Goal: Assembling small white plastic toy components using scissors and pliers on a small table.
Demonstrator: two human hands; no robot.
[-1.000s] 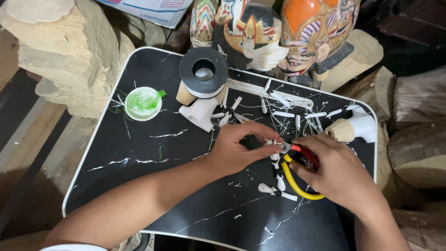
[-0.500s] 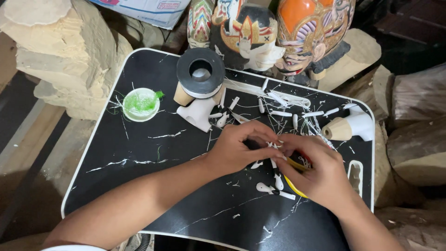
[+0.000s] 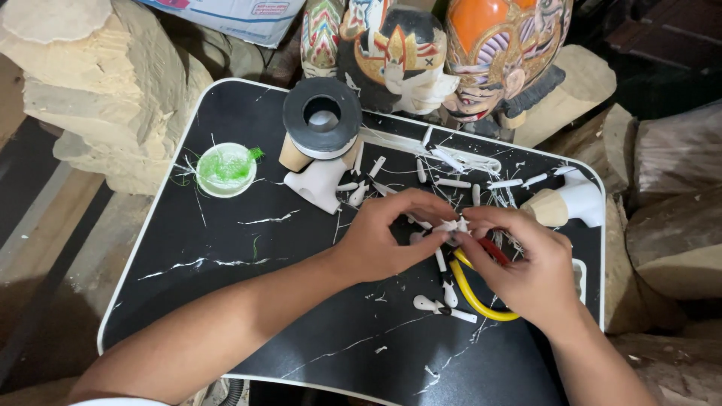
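Over a black marbled tray table (image 3: 226,263), my left hand (image 3: 387,240) pinches a small white carved piece (image 3: 451,225) between its fingertips. My right hand (image 3: 526,271) meets it from the right, fingertips on the same piece. Beneath the right hand lie pliers with a yellow handle (image 3: 477,297) and a red handle; whether the hand grips them is hidden. Several small white carved bits (image 3: 440,307) lie on the table under the hands.
A roll of black tape (image 3: 322,116) rests on wooden pegs at the back. A white lid with green residue (image 3: 226,169) sits at left. A white and tan carved part (image 3: 568,203) lies at right. Painted wooden puppet heads (image 3: 489,60) stand behind. Rough wood blocks (image 3: 98,83) flank the table.
Both hands have lifted from the pliers and come together on the small white piece. The view has shifted slightly, and the yellow handle now lies exposed under the right hand.
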